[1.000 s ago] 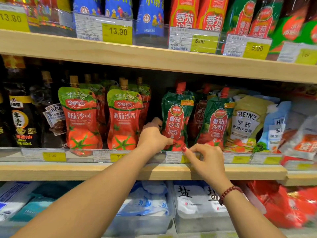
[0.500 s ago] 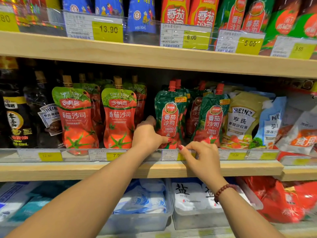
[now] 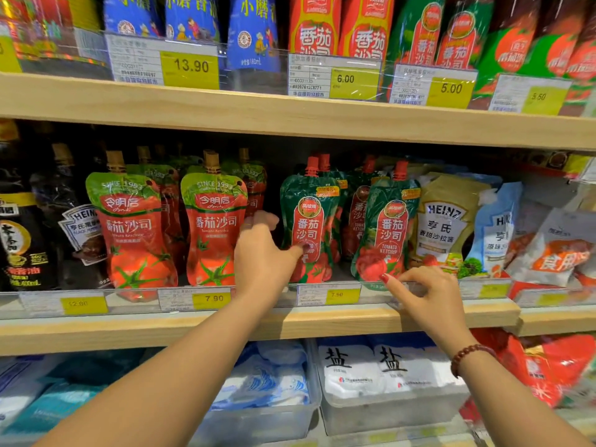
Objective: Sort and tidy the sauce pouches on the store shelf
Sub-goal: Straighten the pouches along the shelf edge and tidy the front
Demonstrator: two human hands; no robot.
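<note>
Middle shelf [image 3: 290, 321], front row, behind the clear price rail [image 3: 322, 296]. The left green ketchup pouch [image 3: 306, 221] is gripped at its edge by the left hand [image 3: 261, 256], thumb across the front, fingers tucked behind. The right hand [image 3: 425, 295] is held curled over the rail, index tip at the base of the right green ketchup pouch [image 3: 387, 227]; a pinch cannot be confirmed. That pouch stands tilted, top toward the Heinz salad dressing pouch [image 3: 445, 221]. Risks judged: soft pouches on narrow bases are easily toppled. A nudge at the base could slide it over the rail, and a sideways pull could knock the rows behind askew.
</note>
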